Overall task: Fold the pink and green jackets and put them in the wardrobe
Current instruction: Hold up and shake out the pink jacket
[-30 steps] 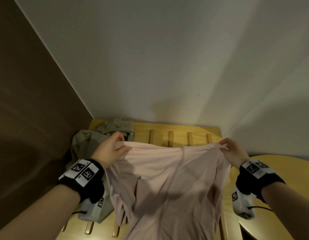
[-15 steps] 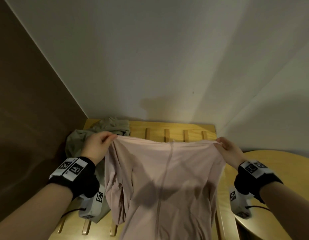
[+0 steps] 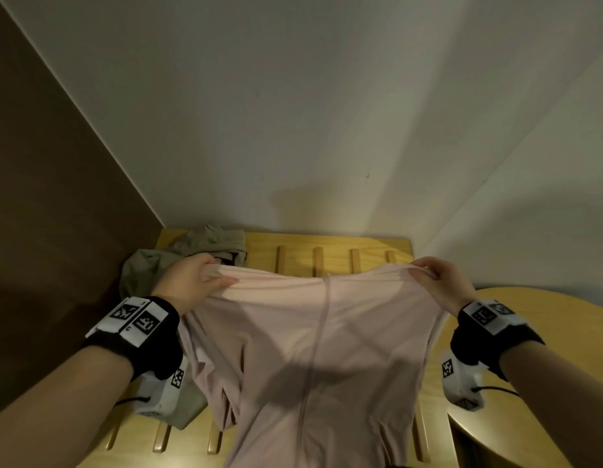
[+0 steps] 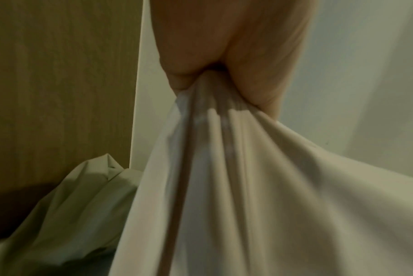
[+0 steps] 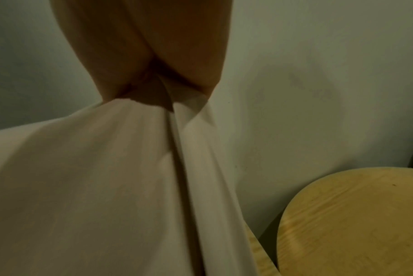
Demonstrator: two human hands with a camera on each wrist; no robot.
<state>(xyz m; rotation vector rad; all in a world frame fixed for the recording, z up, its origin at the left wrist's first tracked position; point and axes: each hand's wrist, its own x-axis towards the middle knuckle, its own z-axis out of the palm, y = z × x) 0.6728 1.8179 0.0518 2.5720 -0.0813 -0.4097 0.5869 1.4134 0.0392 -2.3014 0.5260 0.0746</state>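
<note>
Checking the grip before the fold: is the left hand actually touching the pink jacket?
Touching. The left wrist view shows the left hand pinching bunched fabric of the pink jacket between its fingers.

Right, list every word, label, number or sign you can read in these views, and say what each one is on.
No readable words, brands or numbers in any view.
Left wrist band: black-and-white square code markers, patterns only; tiny characters beside them too small to read.
Right wrist band: the same kind of markers, no legible text.
Pink jacket and green jacket: no label or print showing.
</note>
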